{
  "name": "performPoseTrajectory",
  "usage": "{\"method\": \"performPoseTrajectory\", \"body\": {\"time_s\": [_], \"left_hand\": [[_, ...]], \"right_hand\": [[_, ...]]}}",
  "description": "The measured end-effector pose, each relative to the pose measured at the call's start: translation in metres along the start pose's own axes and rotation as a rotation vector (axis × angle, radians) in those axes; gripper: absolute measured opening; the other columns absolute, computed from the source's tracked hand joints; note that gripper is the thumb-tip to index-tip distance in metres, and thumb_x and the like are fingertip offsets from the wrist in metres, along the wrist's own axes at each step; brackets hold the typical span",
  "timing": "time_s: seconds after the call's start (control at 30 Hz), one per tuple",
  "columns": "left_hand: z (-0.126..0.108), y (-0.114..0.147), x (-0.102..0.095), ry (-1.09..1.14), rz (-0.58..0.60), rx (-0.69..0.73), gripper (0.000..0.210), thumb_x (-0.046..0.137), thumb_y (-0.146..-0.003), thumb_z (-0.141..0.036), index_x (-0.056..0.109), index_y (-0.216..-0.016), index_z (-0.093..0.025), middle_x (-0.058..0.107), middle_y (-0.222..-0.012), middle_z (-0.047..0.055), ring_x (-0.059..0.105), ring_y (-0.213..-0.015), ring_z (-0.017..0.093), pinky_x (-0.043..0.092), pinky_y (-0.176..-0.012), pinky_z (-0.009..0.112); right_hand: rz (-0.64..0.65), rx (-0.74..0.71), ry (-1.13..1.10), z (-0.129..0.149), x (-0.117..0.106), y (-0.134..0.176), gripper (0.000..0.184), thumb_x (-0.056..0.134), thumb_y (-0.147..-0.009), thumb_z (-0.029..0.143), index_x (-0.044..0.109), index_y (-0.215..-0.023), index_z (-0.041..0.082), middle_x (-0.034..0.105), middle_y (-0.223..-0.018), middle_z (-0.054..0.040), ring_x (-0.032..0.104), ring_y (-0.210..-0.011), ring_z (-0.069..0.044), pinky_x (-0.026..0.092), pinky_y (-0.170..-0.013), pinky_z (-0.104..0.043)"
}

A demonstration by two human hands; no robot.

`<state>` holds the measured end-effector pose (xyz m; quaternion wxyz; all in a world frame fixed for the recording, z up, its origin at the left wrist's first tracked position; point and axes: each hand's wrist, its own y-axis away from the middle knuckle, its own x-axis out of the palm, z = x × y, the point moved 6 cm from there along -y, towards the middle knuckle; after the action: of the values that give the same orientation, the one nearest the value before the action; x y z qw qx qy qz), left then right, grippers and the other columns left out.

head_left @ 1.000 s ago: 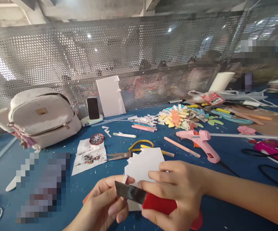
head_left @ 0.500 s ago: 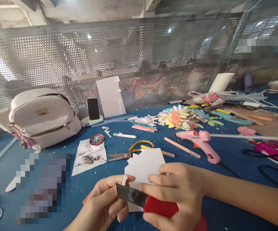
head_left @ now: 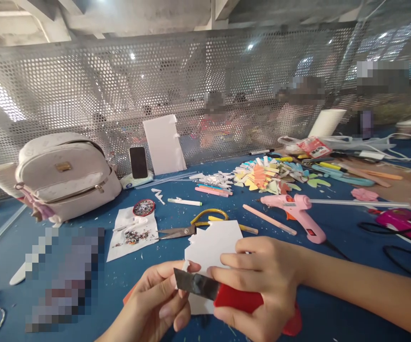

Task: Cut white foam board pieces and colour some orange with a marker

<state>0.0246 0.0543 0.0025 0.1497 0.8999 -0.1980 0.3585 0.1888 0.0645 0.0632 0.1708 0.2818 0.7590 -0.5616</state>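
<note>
My right hand (head_left: pixel 262 285) is wrapped round the red handle of a utility knife (head_left: pixel 239 298). Its dark, broad blade points left, the tip close to the fingers of my left hand (head_left: pixel 161 297). Between my left thumb and forefinger I pinch a small white piece (head_left: pixel 186 266), partly hidden by the blade and fingers. Something orange shows a little behind the left hand, mostly covered. Below and beyond both hands lies a sheet of white card (head_left: pixel 212 242) with a jagged left edge. Scissors (head_left: pixel 184 231) with yellow handles lie just past it.
A pink glue gun (head_left: pixel 298 209) with a cord lies to the right. Colourful paper pieces (head_left: pixel 262 173) are heaped behind. At the left stand a white backpack (head_left: pixel 66 175) and a propped phone (head_left: pixel 138 162). A paper with scraps (head_left: pixel 120 244) lies nearer.
The knife blade has shifted slightly right and its angle has changed a little. The white piece in my left fingers sits slightly differently. The table items stay where they were.
</note>
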Motion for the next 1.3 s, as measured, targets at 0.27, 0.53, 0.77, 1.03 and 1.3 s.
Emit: {"method": "performPoseTrajectory", "body": {"time_s": [0.27, 0.53, 0.77, 1.03, 1.3], "left_hand": [[-0.001, 0.001, 0.002, -0.023, -0.026, -0.009, 0.030, 0.083, -0.079, -0.036, 0.079, -0.101, -0.015, 0.044, -0.061, -0.006, 0.024, -0.047, 0.000, 0.037, -0.050, 0.016], [-0.003, 0.000, -0.001, -0.089, -0.081, -0.019, 0.033, 0.083, -0.079, -0.039, 0.078, -0.101, -0.015, 0.030, -0.052, -0.009, 0.022, -0.049, 0.004, 0.034, -0.053, 0.018], [-0.001, -0.003, 0.006, -0.145, -0.067, -0.013, 0.020, 0.078, -0.085, -0.032, 0.073, -0.080, -0.013, 0.035, -0.054, -0.008, 0.023, -0.049, 0.004, 0.037, -0.057, 0.018], [0.011, -0.001, 0.019, -0.125, -0.001, -0.114, 0.026, 0.079, -0.084, -0.037, 0.074, -0.077, -0.013, 0.038, -0.052, -0.007, 0.022, -0.046, 0.004, 0.039, -0.056, 0.020], [0.017, 0.000, 0.022, -0.104, 0.041, -0.150, 0.022, 0.079, -0.084, -0.035, 0.077, -0.081, -0.013, 0.044, -0.057, -0.006, 0.023, -0.044, 0.001, 0.042, -0.054, 0.018]], "right_hand": [[0.007, -0.038, 0.013, -0.003, -0.001, 0.000, 0.014, 0.072, -0.076, 0.033, 0.063, -0.085, 0.028, 0.071, -0.100, -0.0020, 0.062, -0.071, -0.017, 0.034, -0.046, -0.030], [-0.049, 0.052, -0.056, -0.005, -0.010, -0.010, 0.010, 0.069, -0.079, 0.027, 0.061, -0.086, 0.028, 0.072, -0.091, -0.0005, 0.062, -0.062, -0.015, 0.038, -0.045, -0.028], [-0.048, 0.424, -0.470, -0.024, -0.010, -0.021, 0.011, 0.049, -0.105, 0.024, 0.058, -0.111, 0.019, 0.069, -0.090, -0.0058, 0.065, -0.074, -0.012, 0.051, -0.067, -0.024], [-0.084, 0.497, -0.606, -0.017, -0.001, -0.023, 0.009, 0.053, -0.105, 0.027, 0.057, -0.104, 0.019, 0.064, -0.085, -0.0027, 0.059, -0.071, -0.012, 0.047, -0.067, -0.023], [-0.064, 0.443, -0.533, -0.017, -0.005, -0.028, 0.016, 0.044, -0.108, 0.031, 0.054, -0.100, 0.020, 0.058, -0.076, 0.0008, 0.050, -0.063, -0.012, 0.041, -0.062, -0.021]]}}
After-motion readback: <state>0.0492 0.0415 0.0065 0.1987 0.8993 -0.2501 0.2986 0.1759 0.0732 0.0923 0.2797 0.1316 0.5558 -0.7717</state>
